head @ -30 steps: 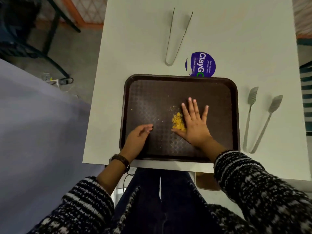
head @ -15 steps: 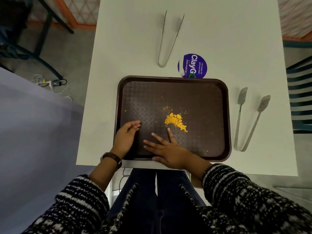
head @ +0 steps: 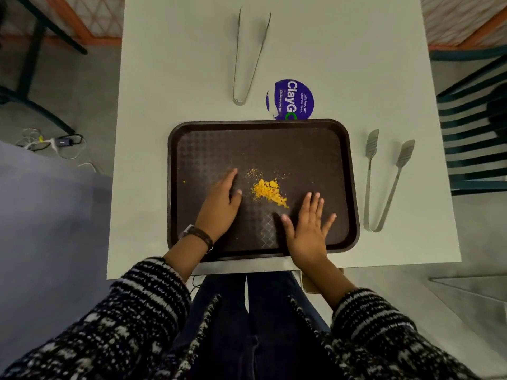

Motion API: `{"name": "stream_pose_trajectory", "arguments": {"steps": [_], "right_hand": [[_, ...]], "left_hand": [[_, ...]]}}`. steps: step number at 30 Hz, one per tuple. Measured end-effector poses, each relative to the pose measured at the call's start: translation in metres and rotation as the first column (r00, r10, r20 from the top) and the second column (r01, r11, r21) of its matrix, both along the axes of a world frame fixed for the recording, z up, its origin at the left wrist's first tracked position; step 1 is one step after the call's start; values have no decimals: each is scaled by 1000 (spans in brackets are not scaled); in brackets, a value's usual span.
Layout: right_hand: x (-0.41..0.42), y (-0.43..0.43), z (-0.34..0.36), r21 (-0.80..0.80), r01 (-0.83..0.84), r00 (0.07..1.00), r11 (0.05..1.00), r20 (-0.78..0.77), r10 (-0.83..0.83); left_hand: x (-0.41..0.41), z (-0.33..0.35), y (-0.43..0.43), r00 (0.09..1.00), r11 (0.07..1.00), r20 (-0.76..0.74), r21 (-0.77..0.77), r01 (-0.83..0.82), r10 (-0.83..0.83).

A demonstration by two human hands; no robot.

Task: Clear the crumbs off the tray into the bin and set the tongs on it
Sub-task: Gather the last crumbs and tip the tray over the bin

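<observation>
A dark brown tray (head: 301, 138) lies on the white table, its near edge at the table's front. A small heap of yellow crumbs (head: 267, 189) sits near the tray's middle, and one stray crumb (head: 184, 181) lies towards its left side. My left hand (head: 220, 200) rests on the tray just left of the heap, fingers together and slightly curled, holding nothing. My right hand (head: 308, 229) lies flat on the tray, fingers spread, just below and right of the heap. Flat-tipped metal tongs (head: 384, 185) lie right of the tray. Plain metal tongs (head: 248, 56) lie beyond it.
A round purple sticker (head: 290, 100) on the table is partly covered by the tray's far edge. A dark slatted chair (head: 472, 133) stands at the right. Cables and a plug (head: 55, 144) lie on the floor at the left. No bin is in view.
My right hand swept left off the crumbs, then came back to the right, below the heap. My left hand moved further onto the tray, towards the heap. The heap is uncovered.
</observation>
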State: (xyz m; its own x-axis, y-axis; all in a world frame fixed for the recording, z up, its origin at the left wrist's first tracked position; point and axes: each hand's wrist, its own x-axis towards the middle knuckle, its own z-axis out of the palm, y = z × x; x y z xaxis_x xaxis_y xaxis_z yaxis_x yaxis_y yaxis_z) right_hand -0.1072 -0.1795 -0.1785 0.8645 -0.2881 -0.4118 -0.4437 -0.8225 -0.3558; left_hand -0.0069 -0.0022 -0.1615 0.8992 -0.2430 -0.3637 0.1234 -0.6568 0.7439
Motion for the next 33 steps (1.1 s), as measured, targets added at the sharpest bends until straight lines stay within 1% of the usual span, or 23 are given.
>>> {"name": "stream_pose_trajectory", "arguments": {"steps": [2,4,6,7,9,11,13,15,16,18,20,22,23,25,27,30,32,33], "right_hand": [[5,10,-7,37,60,998,998,14,-61],[14,24,-15,47,70,996,996,50,-73],[24,38,-19,96,39,994,995,97,-49],[29,44,-19,160,9,993,987,117,-28],[37,50,-13,329,-38,987,944,157,-15],[43,45,-6,432,-37,978,901,202,-57],[49,31,-2,428,2,962,904,247,-119],[58,11,-5,400,56,962,915,224,-157],[63,2,-6,378,58,967,924,210,-146],[73,-8,-10,315,-7,979,949,197,-58],[77,-5,-13,274,-114,980,955,188,64],[73,3,-15,281,-230,965,932,191,180],[70,8,-13,316,-277,954,907,199,223],[62,15,-6,435,-267,962,860,174,210],[57,14,3,496,-179,981,850,152,119],[44,9,18,461,-83,986,883,165,6],[30,5,22,448,-63,987,892,161,-11],[23,4,25,431,-80,983,899,183,0]], "left_hand": [[12,-12,-17,995,990,29,105,95,-99],[20,-26,-27,982,960,50,225,167,-183],[25,-35,-31,966,931,81,300,210,-244],[26,-36,-32,958,923,94,308,231,-271],[26,-37,-32,939,915,101,280,291,-330],[22,-37,-32,913,900,95,234,366,-396],[14,-34,-30,886,881,88,184,436,-456],[4,-29,-29,857,856,68,122,502,-511],[-1,-26,-28,850,851,59,90,517,-523],[-7,-22,-25,874,876,59,35,481,-482],[-8,-18,-20,932,933,60,-20,360,-359],[-6,-14,-17,977,975,28,-59,212,-211],[-4,-12,-16,988,985,4,-69,157,-157],[0,-9,-14,995,992,-4,-71,104,-104],[5,-7,-9,998,996,32,-70,47,-45],[11,-1,6,991,992,95,-85,-89,97],[10,1,18,985,982,86,-129,-139,151],[8,2,24,984,975,63,-162,-155,167]]}}
